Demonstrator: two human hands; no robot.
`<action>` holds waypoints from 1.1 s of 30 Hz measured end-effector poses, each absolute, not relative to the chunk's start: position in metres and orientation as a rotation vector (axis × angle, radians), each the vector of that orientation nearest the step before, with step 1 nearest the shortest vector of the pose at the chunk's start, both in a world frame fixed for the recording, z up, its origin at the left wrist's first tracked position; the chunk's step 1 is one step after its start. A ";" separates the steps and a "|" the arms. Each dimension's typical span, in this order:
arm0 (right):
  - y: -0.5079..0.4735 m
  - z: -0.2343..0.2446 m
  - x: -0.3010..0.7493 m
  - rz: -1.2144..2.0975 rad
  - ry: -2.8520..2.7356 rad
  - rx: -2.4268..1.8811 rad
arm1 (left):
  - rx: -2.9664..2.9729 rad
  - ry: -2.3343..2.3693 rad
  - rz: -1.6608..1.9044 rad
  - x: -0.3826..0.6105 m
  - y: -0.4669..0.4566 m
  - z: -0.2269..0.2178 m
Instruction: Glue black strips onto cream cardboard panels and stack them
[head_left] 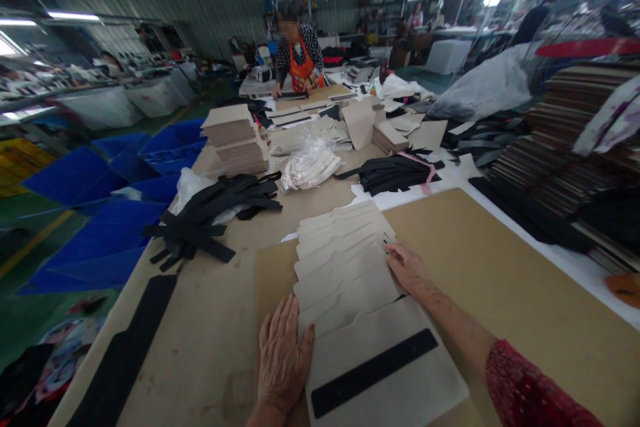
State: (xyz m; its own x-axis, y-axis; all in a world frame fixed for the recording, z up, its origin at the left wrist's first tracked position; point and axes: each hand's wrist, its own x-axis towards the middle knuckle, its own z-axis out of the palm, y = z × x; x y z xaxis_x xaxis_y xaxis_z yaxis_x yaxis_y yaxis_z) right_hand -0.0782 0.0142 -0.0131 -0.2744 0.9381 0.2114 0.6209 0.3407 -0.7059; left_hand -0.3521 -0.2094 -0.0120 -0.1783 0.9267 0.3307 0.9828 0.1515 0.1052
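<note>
Overlapping beige cardboard panels (pixel 345 273) lie fanned in a row in front of me, their wavy edges showing. On the nearest panel (pixel 395 387), a black strip (pixel 375 373) lies at a slant. My left hand (pixel 283 350) rests flat along the left edge of the row, fingers stretched out and thumb against the panels. At the right edge, my right hand (pixel 407 270) has its fingers bent and close together on the border of a panel. Its thumb is mostly hidden. Small dark bits show near those fingertips.
Black strips (pixel 215 213) lie at the left, and another bundle (pixel 395 173) lies beyond the panels. Cardboard stacks (pixel 235 140) stand farther back; a tall stack (pixel 550 140) rises at right. Blue bins (pixel 110 227) border the table. A person in an orange apron (pixel 302 63) works opposite.
</note>
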 end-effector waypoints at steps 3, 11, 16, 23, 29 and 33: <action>0.020 -0.016 -0.086 0.642 -1.999 -1.381 | -1.881 -2.222 -0.425 -0.353 -0.210 -0.013; 0.029 -0.024 -0.088 0.608 -1.998 -1.383 | -1.885 -2.193 -0.358 -0.353 -0.210 -0.013; 0.028 -0.024 -0.089 0.609 -1.990 -1.372 | -1.891 -2.183 -0.321 -0.353 -0.210 -0.012; 0.021 -0.027 -0.084 0.618 -1.972 -1.367 | -1.910 -2.203 -0.266 -0.353 -0.209 -0.009; 0.011 -0.028 -0.076 0.619 -1.959 -1.379 | -1.929 -2.201 -0.284 -0.352 -0.210 -0.009; 0.009 -0.029 -0.076 0.625 -1.929 -1.386 | -1.922 -2.182 -0.278 -0.353 -0.210 -0.011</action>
